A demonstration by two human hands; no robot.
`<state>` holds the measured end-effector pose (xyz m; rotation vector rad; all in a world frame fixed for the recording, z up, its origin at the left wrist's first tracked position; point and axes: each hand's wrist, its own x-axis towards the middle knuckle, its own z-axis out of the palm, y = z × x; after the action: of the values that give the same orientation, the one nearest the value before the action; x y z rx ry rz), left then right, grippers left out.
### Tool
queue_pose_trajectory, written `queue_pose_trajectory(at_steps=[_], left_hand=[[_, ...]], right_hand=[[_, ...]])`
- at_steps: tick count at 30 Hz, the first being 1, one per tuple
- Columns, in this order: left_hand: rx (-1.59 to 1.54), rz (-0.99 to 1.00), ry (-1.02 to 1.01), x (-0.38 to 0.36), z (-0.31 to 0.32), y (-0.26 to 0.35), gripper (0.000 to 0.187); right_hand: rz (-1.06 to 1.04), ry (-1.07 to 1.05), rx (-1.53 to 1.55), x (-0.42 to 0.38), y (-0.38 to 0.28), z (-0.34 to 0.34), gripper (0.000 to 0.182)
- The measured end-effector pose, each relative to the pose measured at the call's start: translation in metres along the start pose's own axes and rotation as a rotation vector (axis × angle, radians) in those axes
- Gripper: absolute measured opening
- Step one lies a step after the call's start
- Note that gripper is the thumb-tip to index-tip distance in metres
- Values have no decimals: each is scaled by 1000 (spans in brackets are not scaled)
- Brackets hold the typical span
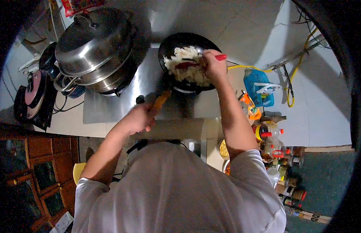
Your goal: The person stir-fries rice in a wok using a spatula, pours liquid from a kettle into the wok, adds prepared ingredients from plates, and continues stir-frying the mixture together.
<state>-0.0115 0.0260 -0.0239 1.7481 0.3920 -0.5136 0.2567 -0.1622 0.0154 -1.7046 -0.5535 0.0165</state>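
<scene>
A black wok sits on the right side of the steel stove, with white food that looks like rice inside. My left hand is wrapped round the wok's wooden handle, in front of the wok. Over the wok's right side, my right hand grips a red utensil; its red end shows above the fist and a dark red part lies in the food. The fingers of my right hand are partly hidden.
A large lidded steel steamer stands on the left burner. On the right are a blue basket, an orange packet, a yellow hose and several bottles. A pink-lidded appliance sits at the far left.
</scene>
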Motion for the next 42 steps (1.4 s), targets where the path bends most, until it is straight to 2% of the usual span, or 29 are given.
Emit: queue_pose_trajectory(at_steps=[2, 4, 5, 6, 8, 9, 10, 12, 14, 16, 18, 20, 22, 24, 25, 27, 28, 30, 32, 33, 34, 36, 37, 39, 41, 42], left_hand=[[6, 27, 25, 5, -2, -6, 28], [-10, 23, 13, 0, 1, -6, 27], [-31, 30, 12, 2, -2, -2, 27], [-34, 29, 12, 5, -3, -3, 27], [-45, 40, -10, 7, -2, -10, 26], [-43, 33, -18, 3, 1, -7, 26], [-18, 27, -15, -1, 0, 1, 26], [5, 26, 0, -3, -4, 6, 26], [4, 16, -18, -1, -4, 5, 26], [5, -34, -9, -2, -3, 12, 26], [17, -88, -7, -7, 1, 11, 26], [43, -23, 1, -4, -4, 11, 27], [52, -35, 0, -6, -6, 11, 26], [71, -33, -5, 0, -8, 14, 26], [67, -22, 0, 1, -7, 11, 26], [64, -24, -1, -4, -3, 6, 25], [61, -39, -5, -4, -5, 9, 25], [51, -40, 1, -1, -8, 15, 25], [78, -43, -8, -5, -3, 10, 25], [81, -37, -1, -2, -7, 10, 25], [71, -17, -14, 0, -7, 8, 26], [59, -3, -38, 0, -3, 0, 27], [27, 38, -33, 2, -4, -3, 28], [3, 85, -32, 2, -8, 2, 29], [-64, -68, -46, -4, -6, 9, 33], [-57, -68, -57, -3, -5, 6, 33]], right_hand=[[43, -32, -22, 7, 2, -12, 25], [168, -70, 124, 11, -30, -15, 27], [81, -69, 66, 12, -35, -13, 27], [82, -72, 65, 7, -33, -6, 27], [-170, -155, 346, -11, -12, 12, 28], [-268, -116, -83, -4, 23, 9, 29], [-269, -111, -83, -4, 16, 5, 29], [99, -3, -8, 6, -8, -3, 29], [106, -42, -52, 12, -35, -5, 26], [2, -42, 338, 8, -40, 5, 25], [87, -68, 139, 11, 0, 9, 25], [96, 1, 81, 32, 22, -7, 26], [175, -33, 116, 23, -33, -8, 30], [75, 24, 200, 23, -55, -1, 29], [79, 23, 199, 27, -43, 1, 29], [-49, -80, 85, 31, -2, 9, 29], [121, -44, 114, 25, 5, 13, 29], [92, -69, 41, 32, 5, 1, 29], [142, -65, -40, 30, -36, -6, 30], [147, -7, 124, 30, -45, -2, 31], [147, -8, 123, 34, -41, 3, 31], [-16, -3, 235, 38, -18, 9, 31], [10, -96, 58, 31, -3, 9, 31], [73, -59, 112, 25, 11, -4, 25], [127, -65, 93, 15, 15, -21, 23], [145, 16, 221, 1, 4, -25, 20]])
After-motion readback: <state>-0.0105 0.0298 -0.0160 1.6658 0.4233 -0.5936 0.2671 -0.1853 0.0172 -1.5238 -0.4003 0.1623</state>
